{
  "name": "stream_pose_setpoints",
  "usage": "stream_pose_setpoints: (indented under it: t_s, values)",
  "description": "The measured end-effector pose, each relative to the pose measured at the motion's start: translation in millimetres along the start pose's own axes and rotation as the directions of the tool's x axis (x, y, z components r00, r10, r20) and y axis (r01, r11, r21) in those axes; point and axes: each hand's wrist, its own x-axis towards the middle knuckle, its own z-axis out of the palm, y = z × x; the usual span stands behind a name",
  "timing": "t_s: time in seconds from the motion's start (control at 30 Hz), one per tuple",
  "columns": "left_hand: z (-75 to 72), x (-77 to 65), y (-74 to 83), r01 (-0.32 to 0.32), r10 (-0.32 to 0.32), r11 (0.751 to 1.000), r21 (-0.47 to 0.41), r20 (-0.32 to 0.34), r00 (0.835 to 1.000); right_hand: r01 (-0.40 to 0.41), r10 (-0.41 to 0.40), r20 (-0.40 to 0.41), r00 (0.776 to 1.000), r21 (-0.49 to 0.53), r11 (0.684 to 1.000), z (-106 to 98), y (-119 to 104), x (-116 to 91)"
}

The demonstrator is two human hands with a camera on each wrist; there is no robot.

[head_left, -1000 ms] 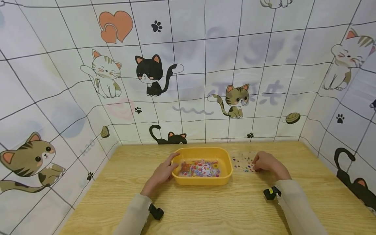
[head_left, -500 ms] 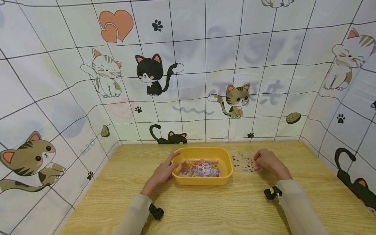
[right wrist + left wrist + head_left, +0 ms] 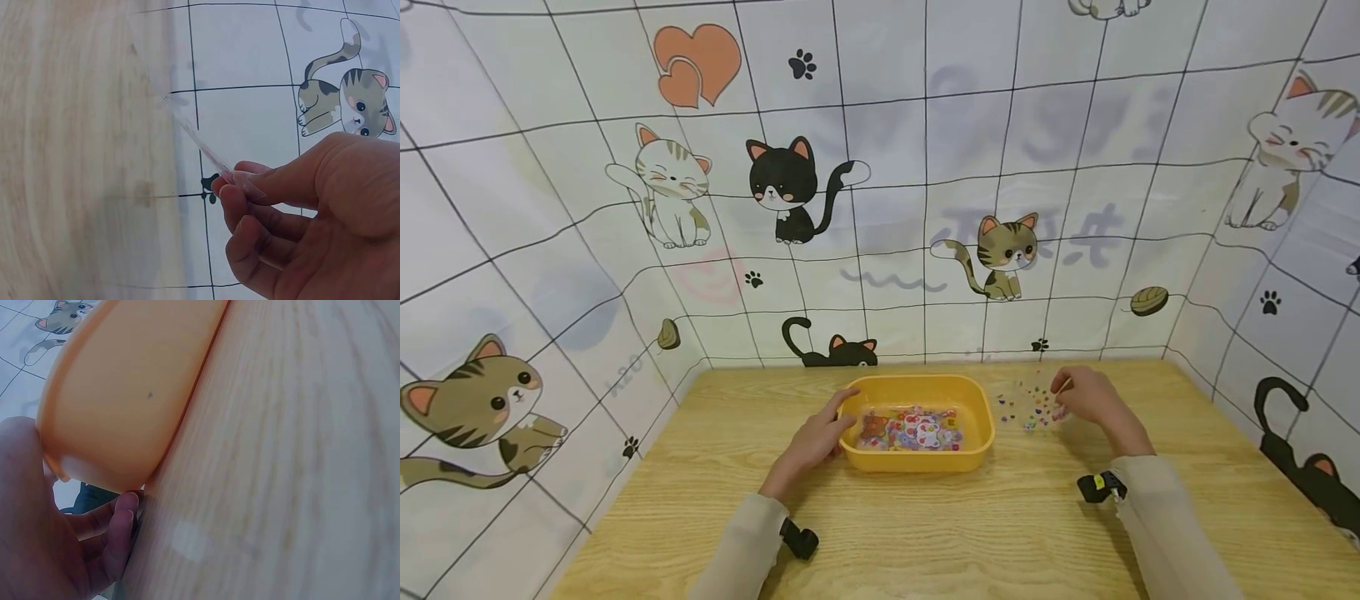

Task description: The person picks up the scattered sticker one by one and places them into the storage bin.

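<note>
At the left end of a yellow plastic basin is my left hand. It grips the end wall, with a finger along the rim and the thumb at the inner side; in the left wrist view curled fingers touch the outside near the table. Inside the basin lie colourful stickers with bear and rabbit pictures. To the right, my right hand pinches a clear sticker sheet dotted with small coloured shapes. The right wrist view shows this sheet nearly edge-on, held between thumb and fingers off the table.
A wooden table carries the basin. Behind it and along both sides stands a white wall covering with cartoon cats and grid lines.
My right hand has lifted the clear sheet off the table and moved slightly away from me and right. The left hand and the basin have stayed in place.
</note>
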Motion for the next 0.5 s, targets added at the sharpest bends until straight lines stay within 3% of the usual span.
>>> stream_pose_setpoints:
  t_s: [0.5]
  values:
    - [0.0, -0.3, 1.5, 0.006, -0.006, 1.0, 0.001, -0.002, 1.0, 0.034, -0.037, -0.058, 0.998, -0.045, 0.998, -22, -16, -8]
